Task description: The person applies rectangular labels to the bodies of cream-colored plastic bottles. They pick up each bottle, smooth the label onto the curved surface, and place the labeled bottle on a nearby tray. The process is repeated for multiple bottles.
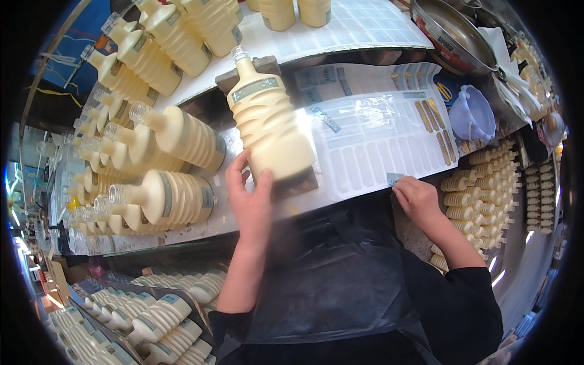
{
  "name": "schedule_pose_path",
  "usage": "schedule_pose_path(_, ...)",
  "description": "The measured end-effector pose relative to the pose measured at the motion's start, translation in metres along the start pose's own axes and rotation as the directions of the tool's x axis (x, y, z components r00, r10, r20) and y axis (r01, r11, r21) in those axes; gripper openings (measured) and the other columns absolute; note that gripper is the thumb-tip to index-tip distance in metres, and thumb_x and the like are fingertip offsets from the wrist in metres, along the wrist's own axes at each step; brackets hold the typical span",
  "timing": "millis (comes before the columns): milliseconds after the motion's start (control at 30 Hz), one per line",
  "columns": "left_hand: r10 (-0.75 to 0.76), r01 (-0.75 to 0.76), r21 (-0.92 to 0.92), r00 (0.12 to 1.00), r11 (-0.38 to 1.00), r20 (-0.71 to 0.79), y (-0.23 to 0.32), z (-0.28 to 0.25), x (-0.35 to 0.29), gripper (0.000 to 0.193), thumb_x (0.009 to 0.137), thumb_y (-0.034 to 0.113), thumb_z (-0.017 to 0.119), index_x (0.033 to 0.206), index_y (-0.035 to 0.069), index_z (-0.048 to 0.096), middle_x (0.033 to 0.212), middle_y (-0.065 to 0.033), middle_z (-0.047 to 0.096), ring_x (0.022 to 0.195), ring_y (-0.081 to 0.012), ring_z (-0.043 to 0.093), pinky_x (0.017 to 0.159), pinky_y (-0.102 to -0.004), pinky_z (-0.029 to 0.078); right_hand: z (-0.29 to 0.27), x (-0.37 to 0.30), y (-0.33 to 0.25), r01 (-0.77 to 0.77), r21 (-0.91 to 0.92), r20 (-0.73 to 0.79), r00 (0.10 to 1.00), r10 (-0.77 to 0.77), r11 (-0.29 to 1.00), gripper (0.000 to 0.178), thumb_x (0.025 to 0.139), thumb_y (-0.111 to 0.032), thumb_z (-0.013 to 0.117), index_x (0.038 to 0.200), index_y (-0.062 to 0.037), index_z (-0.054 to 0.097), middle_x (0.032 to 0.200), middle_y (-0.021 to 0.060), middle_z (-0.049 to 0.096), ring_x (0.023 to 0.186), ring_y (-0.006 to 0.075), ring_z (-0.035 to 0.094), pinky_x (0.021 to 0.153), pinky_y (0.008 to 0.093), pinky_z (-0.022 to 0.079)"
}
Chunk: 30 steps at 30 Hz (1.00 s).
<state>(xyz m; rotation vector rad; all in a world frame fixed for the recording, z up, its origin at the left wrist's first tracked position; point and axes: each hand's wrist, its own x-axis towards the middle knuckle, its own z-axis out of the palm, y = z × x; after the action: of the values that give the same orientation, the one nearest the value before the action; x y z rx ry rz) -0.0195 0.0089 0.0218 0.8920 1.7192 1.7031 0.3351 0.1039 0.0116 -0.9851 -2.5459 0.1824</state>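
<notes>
A cream bottle with a wavy ribbed body leans back on a dark stand, its clear neck pointing away from me. A grey-blue label runs across its shoulder. My left hand grips its lower left side near the base, thumb on the front and fingers along the edge. Off to the right, at the table's front edge, my right hand pinches a small blue-grey sticker between thumb and fingers. Beside it lies a white sticker sheet with many used-up outlines, a strip of gold stickers and a loose blue sticker.
Many similar bottles crowd the table's left side, with more on a raised white shelf. A lavender bucket and a large metal pan stand at the right. Stacked bottles fill racks at lower left.
</notes>
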Motion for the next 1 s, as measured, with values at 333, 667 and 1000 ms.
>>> schedule_pose_path(333,0.065,-0.064,0.170,0.998,0.983,0.003,0.008,0.002,-0.001,0.052,0.089,0.013,0.071,0.138,0.003,0.055,0.136,-0.0122,0.051,0.127,-0.0244,0.049,0.111,-0.0395,0.038,-0.005,0.130,-0.092,-0.134,0.593,-0.073,0.973,0.219,0.794,0.013,0.090,-0.013,0.072,0.088,0.0007,0.072,0.082,0.0131,0.071,0.069,0.0276,0.069,0.062,0.0337,0.053)
schedule_pose_path(667,-0.083,0.082,-0.031,0.995,0.996,-0.058,0.019,0.012,0.025,0.044,0.090,0.026,0.071,0.126,0.004,0.055,0.126,-0.0136,0.049,0.122,-0.0269,0.050,0.110,-0.0405,0.037,0.032,0.154,-0.137,0.429,0.033,-0.339,0.855,-0.393,0.903,0.017,0.079,-0.010,0.072,0.095,-0.0050,0.068,0.097,0.0053,0.067,0.062,0.0175,0.063,0.053,0.0304,0.049)
schedule_pose_path(1000,-0.003,0.018,0.164,0.996,0.986,-0.093,0.014,0.015,0.025,0.044,0.092,0.022,0.070,0.129,0.005,0.054,0.125,-0.0135,0.048,0.120,-0.0278,0.050,0.108,-0.0412,0.038,0.024,0.124,-0.128,0.443,0.033,-0.265,0.868,-0.420,0.896,0.020,0.084,-0.013,0.079,0.100,-0.0026,0.073,0.110,0.0105,0.073,0.061,0.0169,0.063,0.053,0.0296,0.049)
